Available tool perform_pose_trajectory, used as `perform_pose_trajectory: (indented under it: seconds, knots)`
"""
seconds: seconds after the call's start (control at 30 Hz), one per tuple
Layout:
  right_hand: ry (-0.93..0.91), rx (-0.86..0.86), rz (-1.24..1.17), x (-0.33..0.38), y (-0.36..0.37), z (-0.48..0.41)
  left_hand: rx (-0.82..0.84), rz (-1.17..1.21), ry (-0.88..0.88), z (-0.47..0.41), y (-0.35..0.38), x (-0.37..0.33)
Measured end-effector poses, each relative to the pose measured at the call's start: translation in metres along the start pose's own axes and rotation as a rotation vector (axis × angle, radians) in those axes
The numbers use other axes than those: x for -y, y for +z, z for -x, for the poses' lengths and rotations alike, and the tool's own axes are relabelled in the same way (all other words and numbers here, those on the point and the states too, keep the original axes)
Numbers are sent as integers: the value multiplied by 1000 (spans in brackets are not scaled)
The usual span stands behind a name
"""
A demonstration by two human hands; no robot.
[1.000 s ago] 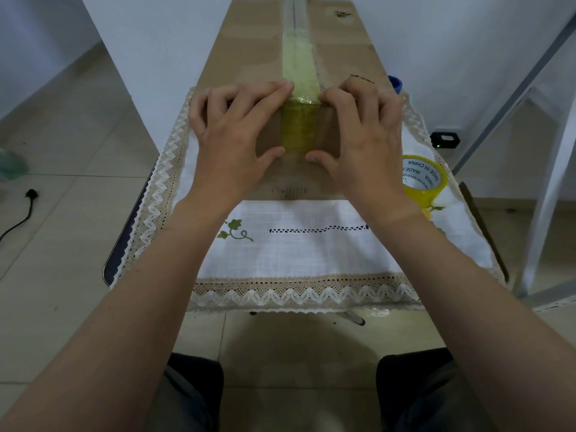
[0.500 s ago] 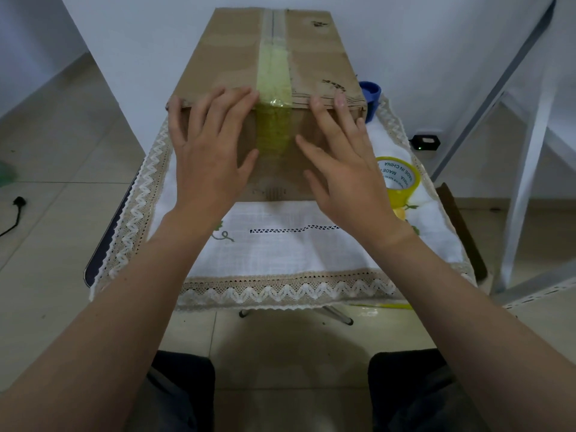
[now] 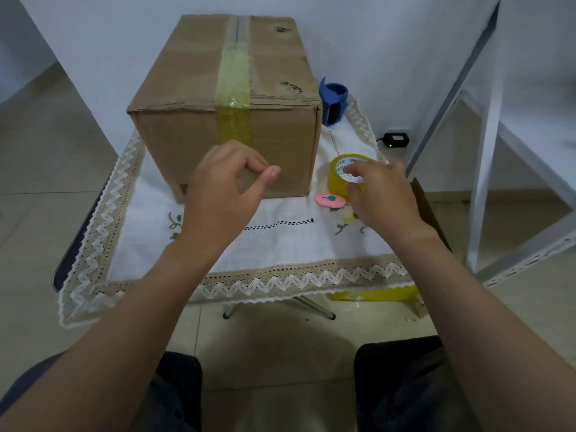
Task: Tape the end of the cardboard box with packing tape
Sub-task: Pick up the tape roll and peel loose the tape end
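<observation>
The right hand [image 3: 381, 194], right of centre in the frame, has its fingers curled loosely over the roll of yellow packing tape [image 3: 344, 173], fingertips touching the rim and core; whether it grips the roll yet or only rests on it cannot be told. The left hand [image 3: 223, 185], at centre, hangs in front of the cardboard box [image 3: 193, 141] with thumb and forefinger lightly pinched and nothing visibly between them, clear of the cardboard. A strip of yellow tape [image 3: 233, 98] runs along the box's top seam and folds down over the near end face, so the step in hand looks like fetching more tape. Next, the roll needs a firm grasp and its loose end found. A pink cutter [image 3: 330, 201] lies just beside the roll on the cloth-covered tabletop [image 3: 280, 244].
</observation>
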State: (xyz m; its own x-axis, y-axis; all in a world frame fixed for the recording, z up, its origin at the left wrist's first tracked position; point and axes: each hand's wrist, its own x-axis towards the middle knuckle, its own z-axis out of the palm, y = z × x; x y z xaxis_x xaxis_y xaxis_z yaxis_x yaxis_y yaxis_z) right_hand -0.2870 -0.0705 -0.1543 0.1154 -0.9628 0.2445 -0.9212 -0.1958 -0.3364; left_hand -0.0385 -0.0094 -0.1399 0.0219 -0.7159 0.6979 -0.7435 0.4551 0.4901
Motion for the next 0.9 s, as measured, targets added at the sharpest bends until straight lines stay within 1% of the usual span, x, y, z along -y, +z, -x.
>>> perform_pose_trajectory:
  seconds: [0.07,0.13,0.23,0.37,0.43,0.5,0.6,0.7,0.77,0.83,0.9]
  knots:
    - [33,55,23,-6,4,-4,83,36,-39,7,3,-4]
    - [36,49,78,-8,10,-5,142,48,-72,12,3,-6]
    - [57,-31,116,-7,13,-6,190,76,-141,13,3,-9]
    - [88,-155,33,7,5,-4,247,69,-239,11,9,-10]
    - [77,-225,-23,18,-5,0,287,96,-323,10,12,-13]
    - [83,-239,-182,30,-14,8,347,165,-437,9,14,-17]
    - [151,-125,-629,50,-20,17,420,375,-612,9,16,-25]
    - [202,-12,-905,66,-16,24,434,537,-758,6,15,-35]
    - [214,97,-1028,75,-11,28,348,599,-802,5,13,-37]
    - [181,178,-1064,78,-5,30,247,572,-788,10,11,-35]
    - [89,145,-998,75,-1,30,220,490,-755,20,9,-30]
